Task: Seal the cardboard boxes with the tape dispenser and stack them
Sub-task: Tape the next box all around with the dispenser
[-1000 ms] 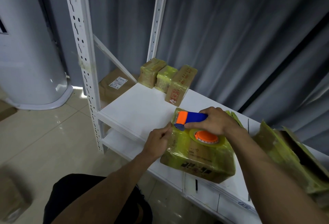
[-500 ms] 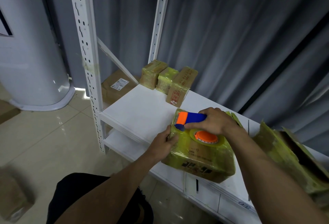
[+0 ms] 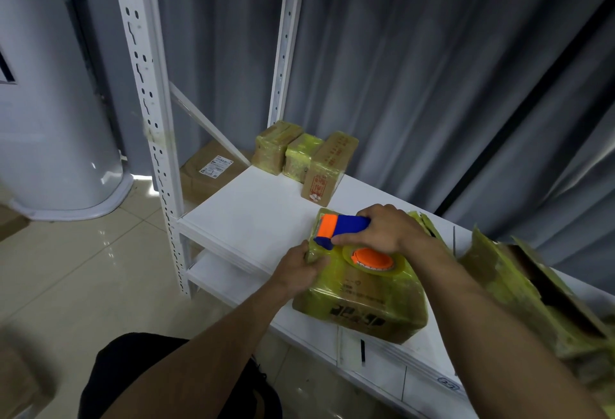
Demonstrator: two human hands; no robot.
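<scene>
**Obscured and unreadable items**

The right hand (image 3: 382, 232) covers most of the dispenser (image 3: 342, 227) handle, and its wrist hides the roll's far side. The left hand (image 3: 299, 269) grips the box (image 3: 362, 302) corner, fingertips out of sight. Black print on the box front is unreadable. The open box (image 3: 532, 285) is blurred and runs off the right edge. The label (image 3: 216, 166) on the floor carton (image 3: 194, 184) is too small to read.
</scene>
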